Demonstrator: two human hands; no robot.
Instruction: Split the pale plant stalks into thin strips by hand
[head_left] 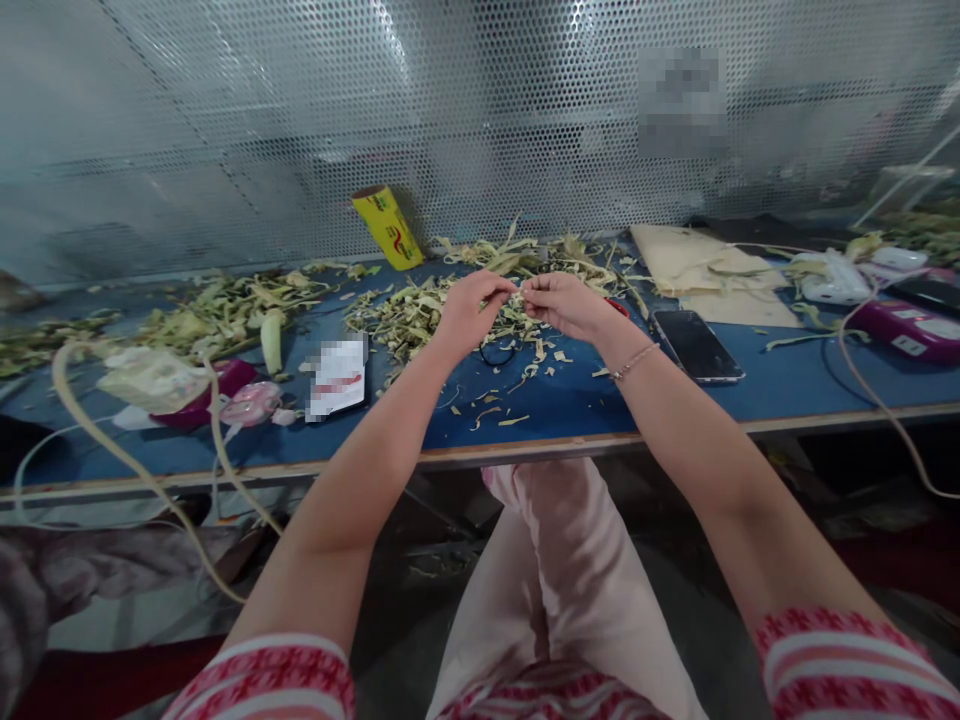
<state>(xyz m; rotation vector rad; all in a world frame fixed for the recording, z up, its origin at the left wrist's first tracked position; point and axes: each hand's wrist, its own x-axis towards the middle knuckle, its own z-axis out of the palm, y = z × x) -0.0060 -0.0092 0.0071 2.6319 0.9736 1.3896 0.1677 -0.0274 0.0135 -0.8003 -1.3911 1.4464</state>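
Both my hands are together above a pile of dried greenish plant pieces (409, 318) on the blue table. My left hand (476, 308) has its fingers bent and its fingertips pinched near the other hand. Close beside it on the right, my right hand (561, 302) is also in a pinch, fingers curled. A tiny pale bit shows between the fingertips, too small to make out. Below my hands lies a thin black loop (497, 360). Small scraps are scattered toward the table's front edge.
A yellow tube (390, 228) leans behind the pile. A phone (697, 345), brown paper (712, 270) and purple device (913, 330) lie right. Left are a white-and-red packet (339, 378), pink device (251, 403), cables and more plant pieces (225, 310). A perforated metal panel (480, 110) stands behind.
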